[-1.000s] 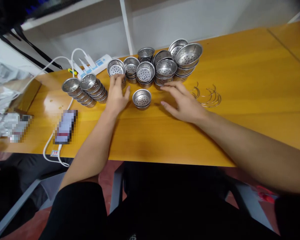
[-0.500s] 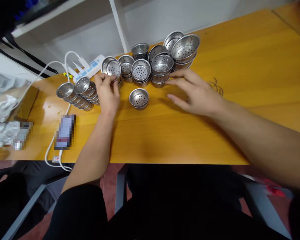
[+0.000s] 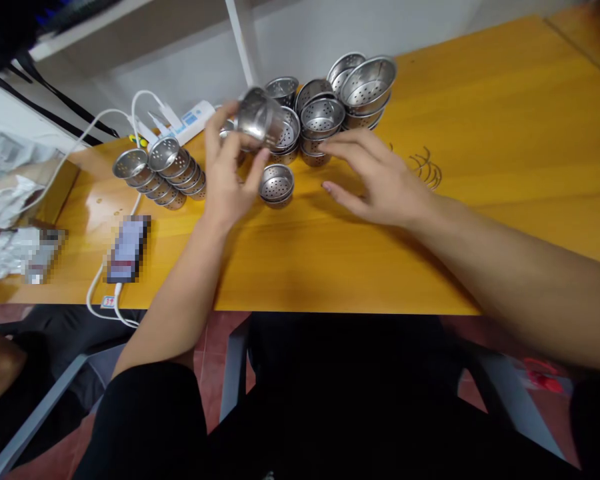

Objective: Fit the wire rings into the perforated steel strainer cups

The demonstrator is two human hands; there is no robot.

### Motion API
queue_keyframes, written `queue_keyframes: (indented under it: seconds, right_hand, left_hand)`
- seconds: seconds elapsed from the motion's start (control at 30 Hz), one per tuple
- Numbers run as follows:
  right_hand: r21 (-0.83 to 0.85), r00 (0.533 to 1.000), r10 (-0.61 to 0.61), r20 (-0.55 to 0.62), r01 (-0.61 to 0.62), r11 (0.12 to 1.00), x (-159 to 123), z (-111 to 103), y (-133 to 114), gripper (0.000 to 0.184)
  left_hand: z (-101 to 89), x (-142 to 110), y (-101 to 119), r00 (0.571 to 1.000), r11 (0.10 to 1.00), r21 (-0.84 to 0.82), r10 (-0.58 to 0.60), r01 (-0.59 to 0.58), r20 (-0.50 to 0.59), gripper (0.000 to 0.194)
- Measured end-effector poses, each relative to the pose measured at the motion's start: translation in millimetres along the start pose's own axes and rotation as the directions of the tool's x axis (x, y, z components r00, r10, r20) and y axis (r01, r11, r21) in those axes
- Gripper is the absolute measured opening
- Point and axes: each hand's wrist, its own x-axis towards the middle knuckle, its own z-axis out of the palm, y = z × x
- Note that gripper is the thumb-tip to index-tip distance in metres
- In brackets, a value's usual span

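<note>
My left hand (image 3: 230,177) grips a shiny metal strainer cup (image 3: 259,119), tilted on its side and blurred, in the air over the middle of the group. My right hand (image 3: 385,177) is open, fingers apart, its fingertips beside a stack of perforated strainer cups (image 3: 323,120); whether they touch it I cannot tell. Between the hands, a short stack of small strainer cups (image 3: 277,183) stands alone on the table. Behind the raised cup, another stack (image 3: 287,133) is partly hidden. Larger strainer bowls (image 3: 369,87) are piled at the back right.
Two leaning stacks of strainer cups (image 3: 167,157) stand on the left, before a white power strip (image 3: 195,120) with cables. A phone (image 3: 129,250) lies near the front edge of the wooden table (image 3: 330,267). Curved dark pieces (image 3: 430,167) lie on the right.
My left hand has lifted a strainer cup from the left part of the group and carried it up and right, tilting it. My right hand has shifted only slightly left.
</note>
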Motion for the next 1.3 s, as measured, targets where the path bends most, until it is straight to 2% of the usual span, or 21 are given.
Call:
queue_keyframes:
  seconds: [0.1,0.17,0.23,0.3,0.37,0.47,0.53,0.6,0.67,0.73,0.87,0.93,1.1,1.2,1.3]
  right_hand:
    - [0.035,1.0,0.007,-0.009,-0.007,0.999,0,4,-8,0.084]
    - [0.045,0.999,0.027,-0.021,-0.026,0.999,-1,5,-8,0.081]
    - [0.056,0.998,0.056,-0.03,-0.054,0.997,-2,3,-6,0.075]
    - [0.069,0.996,0.077,-0.043,-0.074,0.995,-2,0,-3,0.074]
    - [0.071,0.996,0.077,-0.053,-0.073,0.995,-2,-4,-1,0.074]
    - [0.057,0.997,0.01,-0.079,-0.005,0.998,-2,-8,-1,0.066]
    - [0.07,0.997,-0.021,-0.077,0.026,0.997,-3,-10,-3,0.054]
    - [0.103,0.999,0.02,-0.027,-0.017,0.995,-4,-11,-5,0.046]
    - [0.151,0.995,0.086,0.051,-0.093,0.984,-5,-12,-6,0.047]
    - [0.205,0.989,0.102,0.111,-0.123,0.971,-5,-12,-3,0.053]
    - [0.224,0.999,0.004,0.045,-0.014,0.975,-4,-11,4,0.056]
    - [0.183,1.0,0.017,0.014,-0.019,0.983,-3,-12,7,0.061]
    - [0.15,0.997,0.067,0.027,-0.07,0.986,-2,-16,9,0.076]
    - [0.128,0.994,0.094,0.053,-0.101,0.987,-3,-23,6,0.076]
    - [0.122,0.997,0.053,0.056,-0.059,0.991,-3,-31,1,0.074]
  left_hand:
    - [17.7,6,39,0.994,1.0,-0.006,0.018,-0.018,0.106,0.034]
    - [29.7,10,60,0.989,0.999,-0.023,-0.019,0.023,0.145,0.033]
    - [41.8,10,72,0.99,0.996,-0.065,-0.059,0.067,0.128,0.05]
    - [54.1,8,78,0.997,0.994,-0.1,-0.046,0.051,0.054,0.083]
    - [65.9,2,79,1.0,0.998,-0.062,0.023,-0.024,-0.021,0.1]
    - [81.5,-9,76,0.994,0.995,0.035,0.101,-0.099,-0.053,0.092]
    - [90.3,-16,73,0.997,0.997,0.025,0.072,-0.071,-0.035,0.085]
    - [98.0,-20,70,1.0,1.0,-0.022,0.011,-0.011,-0.001,0.085]
    - [104.0,-23,66,0.999,0.998,-0.059,-0.016,0.018,0.032,0.09]
    - [108.2,-25,61,0.998,0.998,-0.069,-0.002,0.006,0.062,0.09]
    - [114.9,-30,53,0.992,0.996,-0.09,-0.006,0.017,0.124,0.074]
    - [118.4,-33,50,0.989,0.99,-0.133,-0.016,0.036,0.147,0.072]
    - [120.7,-33,46,0.986,0.985,-0.171,0.059,-0.032,0.156,0.079]
    - [114.2,-30,48,0.985,0.988,-0.148,0.067,-0.043,0.162,0.08]
    - [104.3,-28,53,0.984,0.991,-0.129,0.064,-0.043,0.168,0.079]
